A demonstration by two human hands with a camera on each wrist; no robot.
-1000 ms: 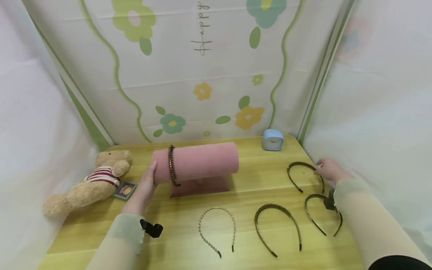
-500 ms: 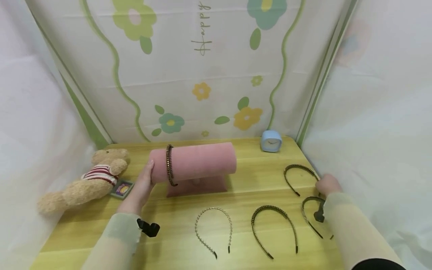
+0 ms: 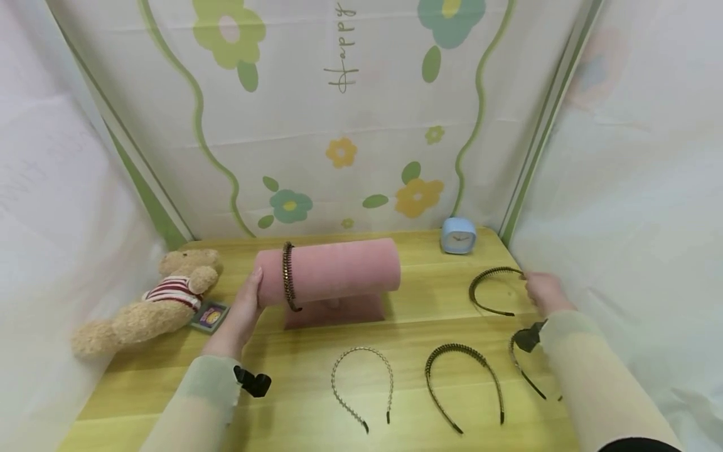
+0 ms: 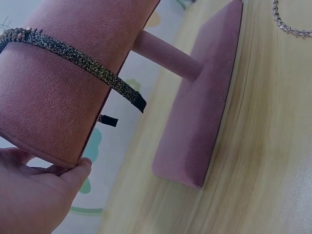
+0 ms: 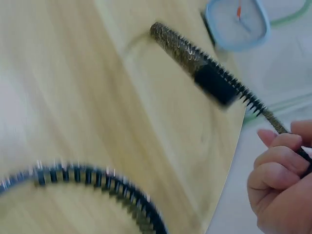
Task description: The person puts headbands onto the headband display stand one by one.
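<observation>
A pink padded headband stand [image 3: 347, 270] has a horizontal roll on a flat base. Around its left part sits a dark, sparkly headband [image 3: 288, 276]. My left hand [image 3: 243, 311] grips the left end of the roll, thumb and fingers at its rim in the left wrist view. On the right, my right hand [image 3: 545, 292] pinches one end of a bronze toothed headband [image 3: 472, 290]. In the right wrist view the fingers [image 5: 278, 165] are curled round that end, while the band's black other tip [image 5: 214, 85] points away from them.
Lying at the front are a clear beaded headband [image 3: 334, 376] and a dark toothed headband [image 3: 457, 347]. Another headband [image 3: 522, 371] is partly hidden under my right forearm. A blue clock [image 3: 459, 236] stands at the back right; a teddy bear [image 3: 149, 317] and small framed picture [image 3: 209, 316] lie left.
My right hand has taken hold of the far-right headband's end and turned the band, its opening now facing right. My left hand stays on the stand.
</observation>
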